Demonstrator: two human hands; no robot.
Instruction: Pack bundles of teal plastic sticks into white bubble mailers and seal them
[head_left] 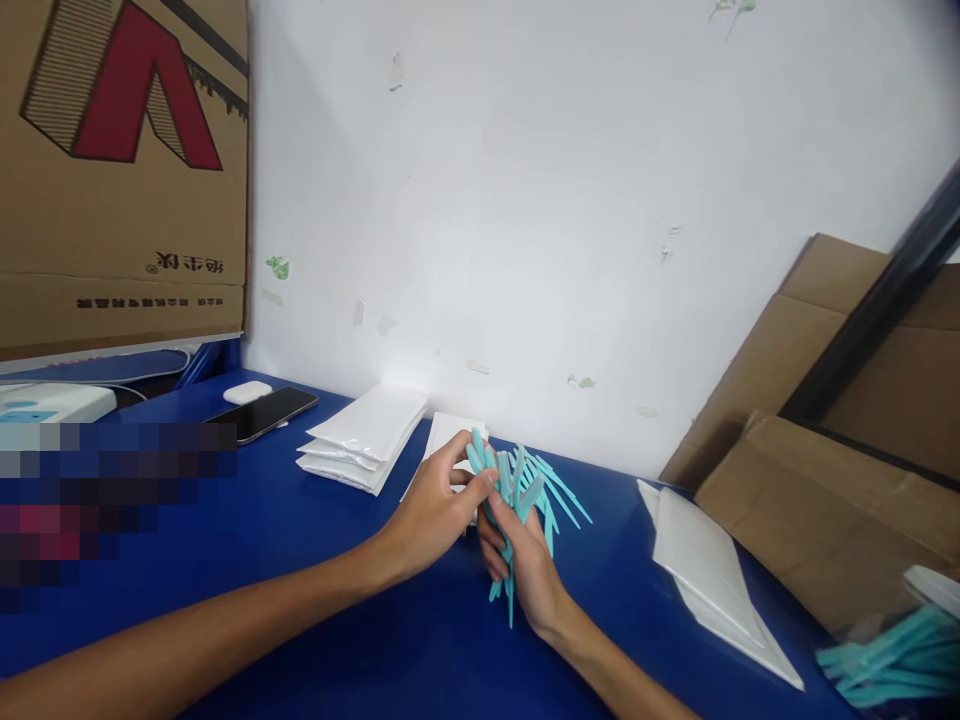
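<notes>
1. At the far left stands a brown cardboard box [150,215] printed with a red and striped shape, its lettering upside down. Below it lies a white flat-topped device [79,402], cut off by the edge of the view.
2. Next come a small white rounded case [247,392] and a black smartphone [276,415], lying near each other on the dark blue tabletop [390,650].
3. Then there is a stack of flat white packets [367,435] (slightly uneven), with another white packet [450,432] just beside it, partly hidden by the left hand.
4. The left hand [439,500] has its thumb and fingers closed on the upper ends of some slim teal sticks [504,480] at the centre.
5. The right hand [529,565] is clenched around the same bundle, held above the tabletop, with narrow tips poking out below the fingers.
6. Just beyond the right hand, loose teal sticks [559,487] lie fanned on the tabletop.
7. Well to the right are overlapping white flat pouches [709,560], near folded brown cardboard [832,520] crossed by a dark bar [862,330].
8. At the lower right corner sits a blurred heap of teal pieces [892,660], beside a white rounded object [934,588].
</notes>
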